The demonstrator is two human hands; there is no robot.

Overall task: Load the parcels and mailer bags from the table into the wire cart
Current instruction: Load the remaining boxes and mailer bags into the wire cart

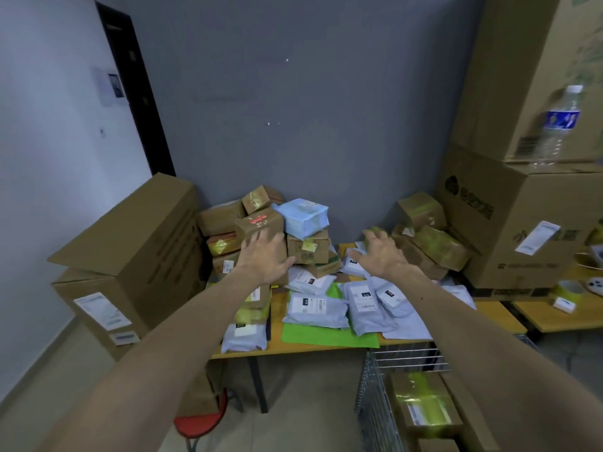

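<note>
The fingers (257, 238) of the left hand (266, 256) are straight and spread, holding nothing. They reach over the near face of a stack of cardboard parcels (261, 223); whether they touch the card I cannot tell. The right hand (380, 252) is just as loose, fanned out over the far end of the mailer bags (316, 313) and gripping nothing.

Between the two hands a puffy pale-blue packet (305, 216) sits on top of the stack. Close to the right hand lies a second heap of boxes (434, 243), glossy with yellow-green tape.

The bags are smooth grey-white plastic, flat and soft-edged with printed labels. They overlap across a bright green sheet (326, 337) that reaches the near edge of the wooden tabletop (496, 316).

Tall brown cartons hem the tabletop in, a left carton (130, 256) and a right carton (522, 230).

The wire cart (408, 357) stands on the floor at the near right, open at the top. Its far rim is beside the tabletop edge, and one taped box (424, 406) lies inside. Left of it is bare floor, then a red stool (199, 422).
</note>
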